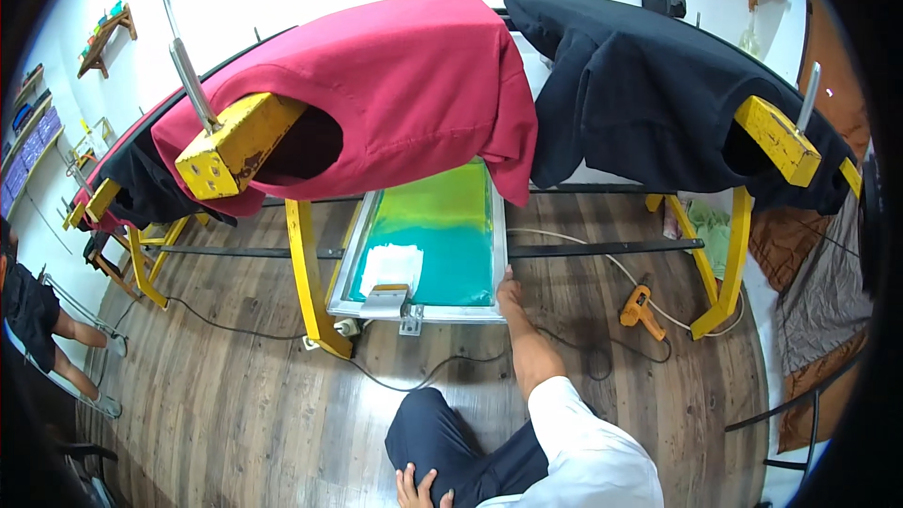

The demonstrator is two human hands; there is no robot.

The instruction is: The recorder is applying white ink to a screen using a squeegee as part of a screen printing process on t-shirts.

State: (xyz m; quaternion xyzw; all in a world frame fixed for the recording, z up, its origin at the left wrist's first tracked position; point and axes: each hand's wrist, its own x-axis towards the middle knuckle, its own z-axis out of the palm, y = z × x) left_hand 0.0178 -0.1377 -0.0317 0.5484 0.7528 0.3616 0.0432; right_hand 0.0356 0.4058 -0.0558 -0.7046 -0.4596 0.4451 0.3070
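A screen-printing frame (433,313) with a pale metal rim sits low under the shirt-covered boards. Its mesh is green at the far end and teal at the near end, with a white ink patch (393,265) at the near left. Beside that patch rests a squeegee (386,301), and a metal hinge clamp (411,320) is fixed at the near rim. My right hand (509,292) is closed on the frame's right edge near its front corner; some fingers are hidden. On my bent leg, my left hand (419,487) lies with its fingers apart, holding nothing.
A red shirt (376,85) and a black shirt (649,94) hang over boards on yellow metal stands (306,273). An orange heat gun (641,312) and cables lie on the wooden floor to the right. Another person (47,320) is at the far left.
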